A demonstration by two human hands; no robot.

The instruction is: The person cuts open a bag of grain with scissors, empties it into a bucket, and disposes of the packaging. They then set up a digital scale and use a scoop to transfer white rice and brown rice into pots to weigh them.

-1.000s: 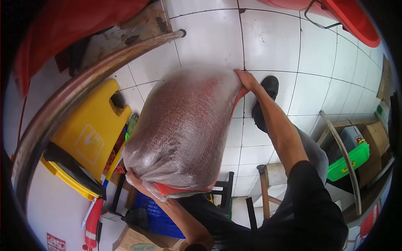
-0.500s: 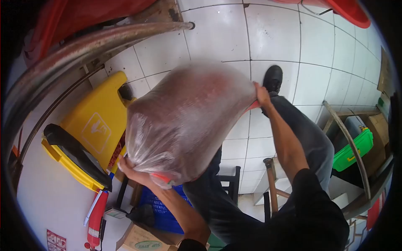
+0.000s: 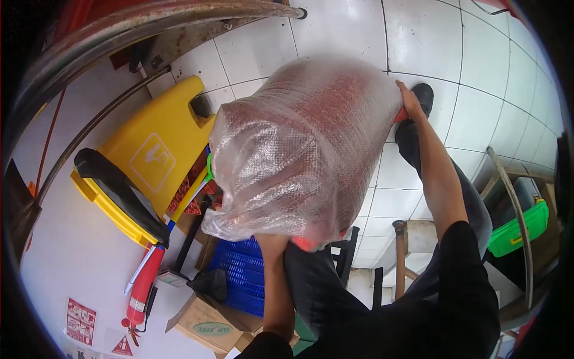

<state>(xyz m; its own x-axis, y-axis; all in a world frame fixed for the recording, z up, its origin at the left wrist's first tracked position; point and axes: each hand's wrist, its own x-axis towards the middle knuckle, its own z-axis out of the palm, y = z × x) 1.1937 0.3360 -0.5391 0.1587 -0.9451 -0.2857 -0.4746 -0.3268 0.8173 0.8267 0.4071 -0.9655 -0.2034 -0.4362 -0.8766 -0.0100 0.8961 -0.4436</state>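
Note:
A large bulky bundle wrapped in clear bubble-textured plastic (image 3: 299, 149) is held up in front of me, its reddish contents showing through. My right hand (image 3: 409, 100) grips its far right edge, beside a bit of orange-red material. At the near end, my left hand (image 3: 272, 242) goes under the loose, crumpled plastic and bears it from below, its fingers hidden. Another orange-red patch (image 3: 306, 243) shows at the bottom edge close to the left hand.
At left stand a yellow bin (image 3: 149, 143) and a red fire extinguisher (image 3: 145, 287). Below are a blue crate (image 3: 239, 281) and a cardboard box (image 3: 209, 326). A curved metal rail (image 3: 149, 24) crosses the upper left. A green case (image 3: 520, 227) sits at right.
The bundle has moved up and right in view and turned, showing more of its near end. My left hand has shifted from the gathered plastic at the left corner to underneath the bundle.

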